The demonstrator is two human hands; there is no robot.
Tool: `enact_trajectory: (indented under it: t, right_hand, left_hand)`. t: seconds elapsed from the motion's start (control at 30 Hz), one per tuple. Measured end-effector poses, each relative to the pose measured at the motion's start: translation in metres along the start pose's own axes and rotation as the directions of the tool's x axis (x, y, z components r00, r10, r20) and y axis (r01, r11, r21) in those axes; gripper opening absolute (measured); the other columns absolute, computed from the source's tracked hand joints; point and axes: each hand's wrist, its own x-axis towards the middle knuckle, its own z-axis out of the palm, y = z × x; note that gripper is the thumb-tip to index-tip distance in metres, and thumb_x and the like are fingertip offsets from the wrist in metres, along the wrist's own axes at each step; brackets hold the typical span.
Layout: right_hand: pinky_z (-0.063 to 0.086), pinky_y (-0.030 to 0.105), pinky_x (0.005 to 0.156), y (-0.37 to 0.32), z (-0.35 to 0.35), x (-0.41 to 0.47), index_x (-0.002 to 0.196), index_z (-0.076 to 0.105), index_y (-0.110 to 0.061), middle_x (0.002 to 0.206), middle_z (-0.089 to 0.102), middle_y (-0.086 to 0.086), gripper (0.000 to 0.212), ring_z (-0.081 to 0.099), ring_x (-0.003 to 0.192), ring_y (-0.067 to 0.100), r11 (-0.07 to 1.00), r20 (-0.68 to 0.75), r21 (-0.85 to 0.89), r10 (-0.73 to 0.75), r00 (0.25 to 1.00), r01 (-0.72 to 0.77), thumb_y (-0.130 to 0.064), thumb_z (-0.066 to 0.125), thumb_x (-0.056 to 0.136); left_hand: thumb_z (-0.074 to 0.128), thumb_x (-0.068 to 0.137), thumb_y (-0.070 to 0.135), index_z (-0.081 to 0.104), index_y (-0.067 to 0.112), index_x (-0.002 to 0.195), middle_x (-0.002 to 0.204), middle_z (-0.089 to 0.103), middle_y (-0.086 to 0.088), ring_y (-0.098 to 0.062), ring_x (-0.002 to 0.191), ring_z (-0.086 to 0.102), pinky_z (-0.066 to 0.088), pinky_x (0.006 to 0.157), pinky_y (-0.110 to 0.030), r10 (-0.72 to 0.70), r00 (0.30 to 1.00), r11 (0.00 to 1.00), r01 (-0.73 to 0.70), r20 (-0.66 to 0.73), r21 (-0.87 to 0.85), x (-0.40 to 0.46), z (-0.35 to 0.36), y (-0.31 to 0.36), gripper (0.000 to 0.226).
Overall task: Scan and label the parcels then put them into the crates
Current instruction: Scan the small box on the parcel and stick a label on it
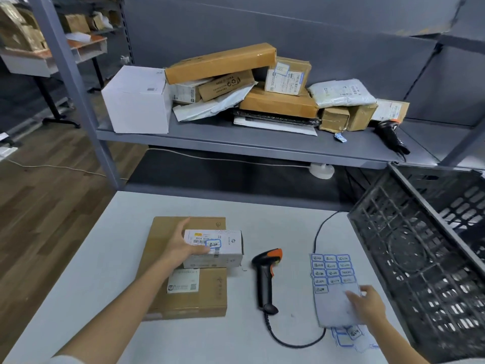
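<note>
A small white parcel (220, 249) with a blue-bordered label on its top lies on a flat brown box (183, 292) on the white table (78, 285). My left hand (181, 245) grips the white parcel at its left end, thumb on top. To the right, a black and orange barcode scanner (266, 277) lies on the table with its cable looping. My right hand (367, 303) rests on a sheet of blue-bordered labels (333, 282), fingers spread on its bare lower part. A black plastic crate (420, 258) stands tilted at the right.
A grey shelf (210, 137) behind the table holds a pile of brown and white parcels (262, 85), a large white box (136, 101) and a second black scanner (391, 137). More label sheets (351, 334) lie under my right wrist. Wooden floor is at the left.
</note>
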Motion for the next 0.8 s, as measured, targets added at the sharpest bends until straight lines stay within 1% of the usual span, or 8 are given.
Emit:
enact_trajectory:
  t: [0.07, 0.17, 0.23, 0.3, 0.37, 0.6, 0.73, 0.8]
  right_hand:
    - [0.044, 0.04, 0.085, 0.008, -0.003, -0.002, 0.118, 0.053, 0.003, 0.11, 0.062, 0.025, 0.041, 0.059, 0.096, 0.039, 0.998, -0.024, -0.056, 0.02, 1.0, -0.021, -0.014, 0.069, 0.085]
    - [0.041, 0.036, 0.073, 0.019, -0.004, -0.001, 0.117, 0.046, 0.003, 0.094, 0.054, 0.019, 0.037, 0.052, 0.067, 0.028, 0.992, -0.02, -0.121, 0.04, 0.999, -0.042, -0.013, 0.064, 0.088]
    - [0.046, 0.04, 0.079, 0.024, 0.002, 0.001, 0.112, 0.041, 0.002, 0.095, 0.055, 0.022, 0.038, 0.055, 0.081, 0.034, 0.98, -0.04, -0.189, 0.054, 0.998, -0.06, -0.015, 0.065, 0.087]
    - [0.044, 0.044, 0.093, 0.025, 0.009, 0.005, 0.118, 0.038, 0.0, 0.114, 0.055, 0.026, 0.05, 0.052, 0.107, 0.04, 0.949, -0.068, -0.308, 0.053, 0.996, -0.072, -0.023, 0.068, 0.085]
    - [0.04, 0.042, 0.097, 0.019, 0.017, 0.003, 0.124, 0.038, 0.0, 0.124, 0.049, 0.026, 0.058, 0.047, 0.116, 0.039, 0.902, -0.13, -0.423, 0.03, 0.991, -0.083, -0.026, 0.069, 0.083]
    - [0.037, 0.044, 0.096, -0.034, 0.034, -0.014, 0.126, 0.048, 0.008, 0.121, 0.053, 0.03, 0.057, 0.047, 0.115, 0.042, 0.906, -0.102, -0.32, -0.323, 0.941, 0.277, -0.009, 0.072, 0.077]
    - [0.032, 0.042, 0.104, -0.085, 0.036, -0.041, 0.138, 0.04, 0.002, 0.135, 0.048, 0.02, 0.059, 0.042, 0.126, 0.034, 0.805, -0.045, -0.284, -0.555, 0.831, 0.522, -0.019, 0.063, 0.087]
    - [0.027, 0.037, 0.111, -0.112, 0.039, -0.066, 0.142, 0.036, -0.001, 0.146, 0.041, 0.015, 0.056, 0.036, 0.135, 0.029, 0.741, 0.024, -0.177, -0.655, 0.755, 0.648, -0.023, 0.054, 0.094]
  left_hand:
    - [0.084, 0.063, 0.0, 0.028, 0.023, 0.145, 0.123, 0.057, -0.006, -0.018, 0.102, 0.054, 0.046, 0.086, -0.034, -0.008, 1.0, 1.0, 0.008, -0.003, 0.013, 0.0, 0.004, -0.005, 0.102]
    - [0.086, 0.062, 0.004, 0.026, 0.019, 0.145, 0.128, 0.056, -0.009, -0.018, 0.105, 0.052, 0.043, 0.094, -0.033, -0.011, 0.999, 0.999, 0.013, -0.046, 0.029, 0.002, 0.007, -0.011, 0.103]
    - [0.087, 0.061, 0.008, 0.026, 0.016, 0.144, 0.132, 0.052, -0.008, -0.018, 0.111, 0.05, 0.04, 0.1, -0.036, -0.015, 0.997, 1.0, 0.017, -0.081, 0.023, 0.002, 0.007, -0.017, 0.103]
    - [0.087, 0.061, 0.01, 0.029, 0.013, 0.141, 0.136, 0.048, -0.008, -0.017, 0.116, 0.047, 0.039, 0.102, -0.034, -0.007, 0.993, 1.0, 0.007, -0.121, -0.001, 0.001, 0.009, -0.024, 0.099]
    - [0.088, 0.06, 0.012, 0.032, 0.013, 0.139, 0.137, 0.048, -0.008, -0.019, 0.121, 0.048, 0.04, 0.102, -0.034, -0.001, 0.986, 1.0, 0.001, -0.164, -0.004, 0.0, 0.01, -0.03, 0.097]
    - [0.09, 0.059, 0.022, 0.036, 0.015, 0.139, 0.133, 0.055, -0.004, -0.017, 0.117, 0.054, 0.049, 0.095, -0.034, 0.081, 0.945, 0.997, -0.083, -0.318, 0.008, -0.015, 0.013, -0.024, 0.097]
    - [0.089, 0.059, 0.028, 0.037, 0.018, 0.135, 0.127, 0.057, 0.003, -0.014, 0.117, 0.054, 0.052, 0.093, -0.033, 0.18, 0.947, 0.984, -0.174, -0.266, 0.047, -0.03, 0.01, -0.008, 0.093]
    - [0.088, 0.061, 0.027, 0.038, 0.017, 0.135, 0.127, 0.055, 0.004, -0.013, 0.119, 0.052, 0.051, 0.092, -0.029, 0.239, 0.943, 0.971, -0.225, -0.234, 0.085, -0.041, 0.009, -0.002, 0.09]
